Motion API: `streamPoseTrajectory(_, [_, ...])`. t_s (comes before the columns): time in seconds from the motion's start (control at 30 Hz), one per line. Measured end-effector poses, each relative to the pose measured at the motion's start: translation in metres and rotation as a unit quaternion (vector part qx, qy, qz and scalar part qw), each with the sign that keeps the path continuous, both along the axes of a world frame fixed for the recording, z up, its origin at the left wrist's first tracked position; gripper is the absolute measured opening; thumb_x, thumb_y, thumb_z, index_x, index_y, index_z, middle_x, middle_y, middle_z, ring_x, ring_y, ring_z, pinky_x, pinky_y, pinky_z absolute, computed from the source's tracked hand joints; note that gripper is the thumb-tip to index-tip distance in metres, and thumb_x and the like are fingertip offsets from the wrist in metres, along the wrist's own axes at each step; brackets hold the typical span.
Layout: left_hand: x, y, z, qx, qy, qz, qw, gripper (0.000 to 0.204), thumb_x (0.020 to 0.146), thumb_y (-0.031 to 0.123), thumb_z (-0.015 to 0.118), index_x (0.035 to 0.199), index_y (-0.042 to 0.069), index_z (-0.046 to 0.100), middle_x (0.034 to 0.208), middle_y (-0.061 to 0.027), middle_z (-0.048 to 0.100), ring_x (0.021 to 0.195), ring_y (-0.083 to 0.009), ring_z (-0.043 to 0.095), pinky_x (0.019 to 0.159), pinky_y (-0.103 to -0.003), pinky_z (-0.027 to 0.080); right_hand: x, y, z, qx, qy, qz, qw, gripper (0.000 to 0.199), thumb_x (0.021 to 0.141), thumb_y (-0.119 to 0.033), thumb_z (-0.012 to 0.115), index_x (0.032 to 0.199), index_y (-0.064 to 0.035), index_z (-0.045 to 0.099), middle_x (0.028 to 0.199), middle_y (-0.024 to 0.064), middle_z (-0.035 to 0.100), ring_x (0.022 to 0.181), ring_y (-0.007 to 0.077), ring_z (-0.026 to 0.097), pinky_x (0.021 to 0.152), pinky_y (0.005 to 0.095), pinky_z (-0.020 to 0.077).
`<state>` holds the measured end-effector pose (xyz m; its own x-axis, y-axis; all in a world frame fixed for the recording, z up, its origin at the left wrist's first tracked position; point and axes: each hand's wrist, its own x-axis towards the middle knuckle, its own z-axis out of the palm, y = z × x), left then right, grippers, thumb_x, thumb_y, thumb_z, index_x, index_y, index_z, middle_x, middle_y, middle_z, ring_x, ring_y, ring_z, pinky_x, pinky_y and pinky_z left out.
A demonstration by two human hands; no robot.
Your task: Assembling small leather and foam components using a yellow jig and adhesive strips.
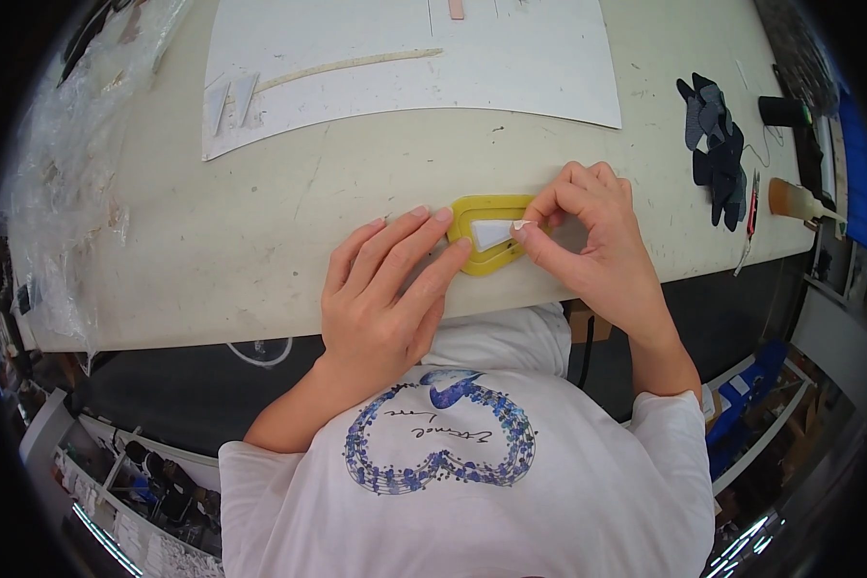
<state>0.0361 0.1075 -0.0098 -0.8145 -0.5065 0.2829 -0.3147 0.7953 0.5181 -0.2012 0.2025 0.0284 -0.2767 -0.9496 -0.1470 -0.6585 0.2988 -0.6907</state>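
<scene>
The right hand (592,236) hides the yellow frame's (480,207) right end and the white piece's (492,232) tip.

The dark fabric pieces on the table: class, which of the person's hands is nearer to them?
Right. The right hand lies between the yellow frame and the dark fabric pieces; the left hand is beyond the frame.

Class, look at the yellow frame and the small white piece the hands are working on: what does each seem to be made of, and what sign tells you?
Yellow frame: probably moulded plastic or rubber; even colour, rounded edges, matte to slightly glossy.
White piece: likely thin paper, film or fabric backing; flat, matte, and its corner lifts between the right hand's fingertips.
</scene>
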Motion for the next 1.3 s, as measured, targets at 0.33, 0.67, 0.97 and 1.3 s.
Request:
streamPoseTrajectory(0.33, [-0.004, 0.003, 0.007, -0.029, -0.070, -0.011, 0.997, 0.045, 0.097, 0.027, 0.073, 0.142, 0.029, 0.078, 0.144, -0.0073, 0.068, 0.134, -0.0272, 0.062, 0.119, -0.049, 0.042, 0.001, 0.000, -0.002, -0.011, 0.006, 0.001, 1.000, 0.016, 0.087, -0.020, 0.083, 0.084, -0.0123, 0.069, 0.086, -0.0013, 0.060, 0.090, 0.0191, 0.053, 0.091, 0.0390, 0.0338])
streamPoseTrajectory(0.67, [-0.003, 0.005, 0.003, -0.062, -0.067, -0.010, 0.996, 0.054, 0.092, 0.028, 0.080, 0.146, 0.027, 0.075, 0.146, -0.0068, 0.066, 0.135, -0.0263, 0.062, 0.117, -0.048, 0.043, -0.007, 0.001, 0.003, -0.005, -0.024, 0.012, 1.000, 0.015, 0.087, -0.019, 0.084, 0.094, -0.0119, 0.073, 0.089, -0.0006, 0.064, 0.094, 0.0195, 0.055, 0.093, 0.0374, 0.0354])
streamPoseTrajectory(0.97, [-0.003, 0.009, 0.003, -0.070, -0.087, -0.009, 0.994, 0.050, 0.096, 0.028, 0.074, 0.146, 0.028, 0.075, 0.148, -0.0104, 0.064, 0.138, -0.0301, 0.059, 0.120, -0.052, 0.040, 0.001, 0.032, -0.023, -0.137, 0.036, 0.026, 0.990, 0.040, 0.082, 0.002, 0.076, 0.114, -0.0213, 0.083, 0.129, 0.0048, 0.068, 0.113, 0.0281, 0.057, 0.098, 0.0409, 0.0462])
streamPoseTrajectory(1.3, [-0.010, 0.012, 0.003, -0.075, -0.097, -0.013, 0.992, 0.050, 0.097, 0.036, 0.075, 0.146, 0.030, 0.075, 0.146, -0.0124, 0.061, 0.134, -0.0322, 0.057, 0.121, -0.055, 0.038, 0.001, 0.031, -0.020, -0.139, 0.162, 0.064, 0.975, 0.046, 0.079, 0.002, 0.075, 0.116, -0.0240, 0.083, 0.133, 0.0041, 0.068, 0.113, 0.0282, 0.058, 0.099, 0.0408, 0.0467])
